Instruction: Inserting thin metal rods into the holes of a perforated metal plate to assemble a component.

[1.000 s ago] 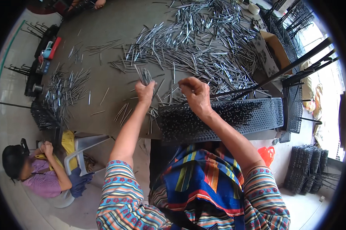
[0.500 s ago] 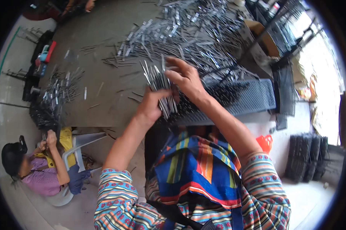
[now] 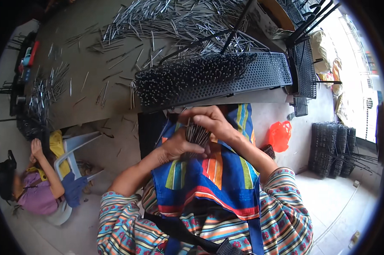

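Note:
My left hand (image 3: 178,145) is wrapped around a bundle of thin metal strips (image 3: 197,135), held in front of my apron. Over the upper ends of the same bundle, my right hand (image 3: 213,122) is curled with its fingers against the strips. The fingers partly hide those ends. Just beyond my hands, at the table's near edge, lies a long black perforated metal rack (image 3: 270,73). Many small rods stand packed in its holes on the left and middle, while the holes toward its right end are bare.
Loose metal strips (image 3: 170,21) cover the far table (image 3: 90,80), with a smaller pile (image 3: 43,91) at left. A cardboard box (image 3: 270,25) and black racks stand right. A red plastic bag (image 3: 280,136) and stacked black racks (image 3: 332,148) sit lower right. A co-worker (image 3: 39,191) sits left.
Both hands have drawn back toward my body with the bundle, off the table edge. My right hand has closed onto the bundle's ends. The view has shifted, so the rack now shows fully.

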Tool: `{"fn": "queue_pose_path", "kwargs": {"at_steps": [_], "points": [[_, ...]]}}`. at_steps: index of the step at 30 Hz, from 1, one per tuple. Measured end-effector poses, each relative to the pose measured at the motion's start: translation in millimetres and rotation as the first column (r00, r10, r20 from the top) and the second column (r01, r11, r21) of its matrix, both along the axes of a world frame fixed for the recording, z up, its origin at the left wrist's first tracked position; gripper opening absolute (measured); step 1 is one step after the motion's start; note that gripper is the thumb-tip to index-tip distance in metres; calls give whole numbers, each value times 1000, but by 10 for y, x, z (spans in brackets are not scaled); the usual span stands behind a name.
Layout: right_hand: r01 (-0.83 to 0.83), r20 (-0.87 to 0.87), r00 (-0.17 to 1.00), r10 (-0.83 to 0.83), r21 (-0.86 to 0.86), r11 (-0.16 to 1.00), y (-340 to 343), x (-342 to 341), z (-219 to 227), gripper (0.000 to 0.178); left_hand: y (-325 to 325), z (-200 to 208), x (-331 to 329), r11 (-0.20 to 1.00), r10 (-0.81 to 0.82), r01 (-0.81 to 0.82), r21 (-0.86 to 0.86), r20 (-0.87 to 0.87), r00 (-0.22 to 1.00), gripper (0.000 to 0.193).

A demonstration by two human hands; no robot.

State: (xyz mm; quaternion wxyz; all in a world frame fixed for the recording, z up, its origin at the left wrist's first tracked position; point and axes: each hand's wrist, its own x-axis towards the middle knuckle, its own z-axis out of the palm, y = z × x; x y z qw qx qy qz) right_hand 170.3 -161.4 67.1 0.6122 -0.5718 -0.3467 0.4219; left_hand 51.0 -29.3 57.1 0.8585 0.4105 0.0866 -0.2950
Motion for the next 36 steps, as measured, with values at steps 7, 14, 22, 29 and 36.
{"fn": "queue_pose_path", "kwargs": {"at_steps": [7,14,22,29,36], "points": [[839,260,510,-820,57,541,-529,424,-394,19,259,-359,-304,665,708,-739,-108,-223,670,34],[996,947,-59,-316,77,46,-1654,1750,-658,60,798,-604,-572,316,949,-913,260,-86,304,20],[977,715,137,-686,-212,-25,-2319,2487,-1142,71,737,-881,-263,344,909,-930,132,-294,294,12],[964,837,170,-520,-251,-89,-1936,1905,-1053,77,1240,-876,-270,262,953,-959,104,-182,240,11],[991,849,93,-520,-127,-31,-1967,1943,-1068,80,960,-560,-24,133,991,-969,208,-49,126,14]]}}
